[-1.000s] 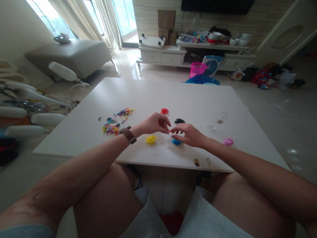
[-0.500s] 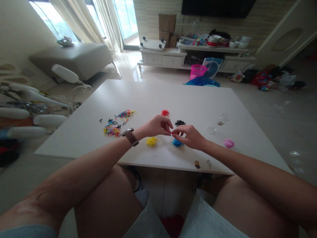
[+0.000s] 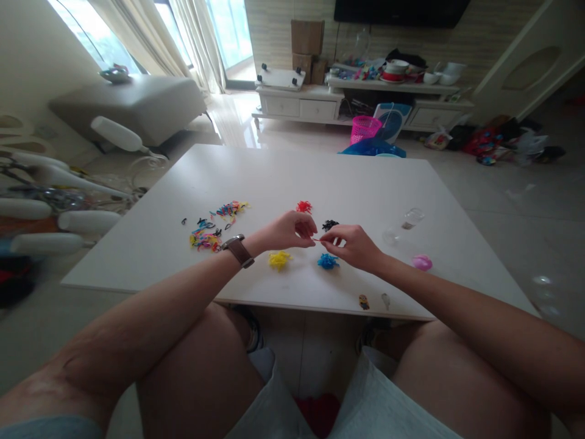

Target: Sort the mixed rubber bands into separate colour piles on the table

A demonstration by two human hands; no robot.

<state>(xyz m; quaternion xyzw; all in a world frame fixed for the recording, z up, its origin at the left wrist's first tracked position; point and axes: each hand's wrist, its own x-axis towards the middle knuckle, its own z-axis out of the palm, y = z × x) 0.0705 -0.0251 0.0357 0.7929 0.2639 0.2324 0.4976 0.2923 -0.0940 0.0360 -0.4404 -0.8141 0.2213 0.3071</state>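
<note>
A white counter (image 3: 320, 177) is standing in a tiled room, and pale daylight is coming in from the upper left. At its near edge, a yellow-and-blue character figure (image 3: 364, 302) is lying beside a small pale item (image 3: 386, 301). Just beyond, a heap of yellow bands (image 3: 279, 260) and a heap of blue bands (image 3: 328, 261) are resting side by side, with a pink item (image 3: 422, 262) lying well to the right. Above and between these heaps, the left hand (image 3: 297, 230), loosely curled, and the right hand (image 3: 350, 246), fingertips nearly together, are pinching a thin red band (image 3: 318, 239) between them. Multicoloured bands (image 3: 205, 239) are lying scattered to the left. Black bands (image 3: 329, 225) and, farther back, red bands (image 3: 304, 207) are sitting beyond the hands. Behind the counter, a pink basket (image 3: 365, 127) is standing before a white cabinet (image 3: 299, 103).
</note>
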